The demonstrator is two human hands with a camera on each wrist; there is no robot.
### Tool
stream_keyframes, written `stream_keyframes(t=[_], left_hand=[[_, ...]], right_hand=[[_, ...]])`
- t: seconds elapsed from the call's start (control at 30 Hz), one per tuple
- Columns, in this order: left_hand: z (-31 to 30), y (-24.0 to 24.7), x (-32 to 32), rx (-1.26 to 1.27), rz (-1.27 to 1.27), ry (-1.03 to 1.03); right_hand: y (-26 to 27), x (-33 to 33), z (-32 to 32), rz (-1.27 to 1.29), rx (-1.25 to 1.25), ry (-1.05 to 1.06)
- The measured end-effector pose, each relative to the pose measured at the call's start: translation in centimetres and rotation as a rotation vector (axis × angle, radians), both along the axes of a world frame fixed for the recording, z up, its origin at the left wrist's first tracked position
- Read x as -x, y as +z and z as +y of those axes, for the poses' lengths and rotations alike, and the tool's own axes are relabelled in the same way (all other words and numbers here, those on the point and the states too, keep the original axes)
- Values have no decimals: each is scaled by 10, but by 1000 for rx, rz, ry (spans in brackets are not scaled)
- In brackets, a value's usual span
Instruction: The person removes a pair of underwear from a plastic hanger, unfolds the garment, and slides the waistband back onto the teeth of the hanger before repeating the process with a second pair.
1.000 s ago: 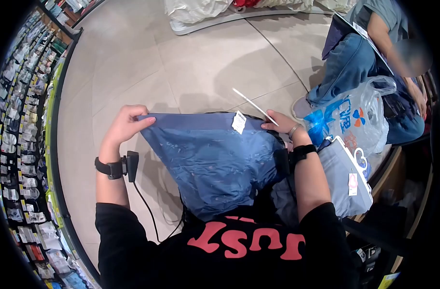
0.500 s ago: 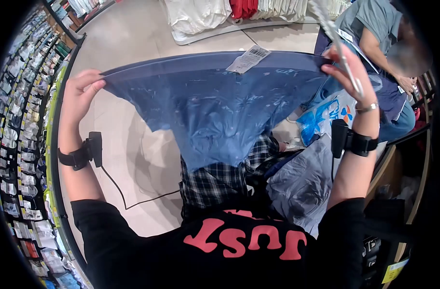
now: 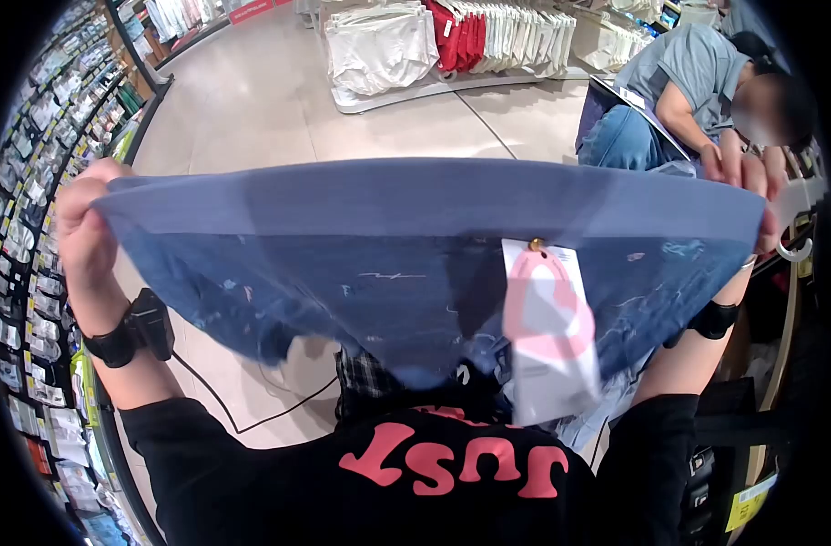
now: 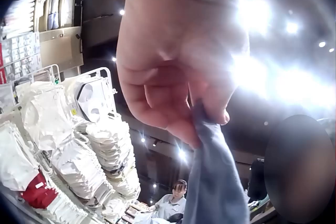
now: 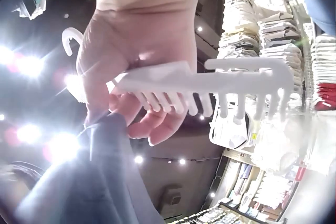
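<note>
Blue patterned underwear point(image 3: 397, 264) is stretched wide by its waistband, with a pink and white tag point(image 3: 552, 328) hanging from it at a gold pin. At one end my left hand point(image 3: 92, 223) pinches the waistband; the left wrist view shows this hand point(image 4: 178, 61) with the cloth point(image 4: 215, 176) between thumb and fingers. My right hand point(image 3: 752, 196) grips the other end. In the right wrist view, that hand point(image 5: 142, 66) pinches the cloth point(image 5: 105, 171) and also holds a white toothed plastic hanger point(image 5: 231, 82) across the palm.
Racks of white garments point(image 3: 379, 45) and red garments point(image 3: 459, 41) stand ahead. A person in a grey shirt point(image 3: 684, 73) crouches at the right. Shelves of packaged goods point(image 3: 38, 300) line the left. A black cable point(image 3: 238, 428) lies on the floor.
The underwear has come up nearer the head camera and is spread wider, its pink and white tag now showing. My left hand moved further left and my right hand further right.
</note>
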State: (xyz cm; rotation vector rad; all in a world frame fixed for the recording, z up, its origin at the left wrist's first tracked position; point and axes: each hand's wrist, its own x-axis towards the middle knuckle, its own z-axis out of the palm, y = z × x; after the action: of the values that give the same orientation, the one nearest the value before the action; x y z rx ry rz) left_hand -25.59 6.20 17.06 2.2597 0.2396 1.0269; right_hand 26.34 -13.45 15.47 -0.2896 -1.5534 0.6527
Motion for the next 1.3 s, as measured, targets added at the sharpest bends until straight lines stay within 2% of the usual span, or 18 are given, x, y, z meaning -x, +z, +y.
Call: stream_keyframes(t=[0.1,0.17,0.23,0.3,0.33,0.37,0.4,0.47,0.5,0.6,0.7,0.77,0.83,0.9,1.07,1.17,1.3], left_hand=[[9,-23,-8,42,101,59],[12,-60,-20,297,187,283],[22,-103,-38,516,340,413],[32,-147,-52,535,355,415],[35,-166,-59,451,364,484],[42,-183,-62,399,489,571],[48,-197,-63,343,614,657],[57,-218,-66,327,583,696],[59,-222,-69,317,568,714],[52,-225,-75,414,377,673],[37,-214,-81,568,260,622],[30,-207,-84,654,208,590],[27,-204,-85,760,149,547],[23,-203,-86,814,113,504],[11,-198,-89,907,122,430],[12,-203,-80,604,265,585],[5,-207,-77,346,229,768]], right_hand=[[-19,2,8,-40,280,-144],[-51,-6,24,-182,524,-278],[-97,-11,47,-308,797,-344],[-151,-8,71,-406,952,-399],[-170,-2,81,-422,1033,-397],[-190,3,92,-439,1113,-395],[-220,-5,104,-498,1074,-407],[-249,-6,120,-502,1115,-429],[-254,-2,125,-488,1142,-440],[-253,6,131,-509,949,-681],[-207,54,127,-221,1071,-513],[-170,101,116,-203,1235,-194],[-171,141,107,-12,1285,172],[-177,169,107,3,1396,319],[-219,198,122,39,1516,410],[-222,206,126,18,1537,423],[-225,205,126,-19,1528,433]])
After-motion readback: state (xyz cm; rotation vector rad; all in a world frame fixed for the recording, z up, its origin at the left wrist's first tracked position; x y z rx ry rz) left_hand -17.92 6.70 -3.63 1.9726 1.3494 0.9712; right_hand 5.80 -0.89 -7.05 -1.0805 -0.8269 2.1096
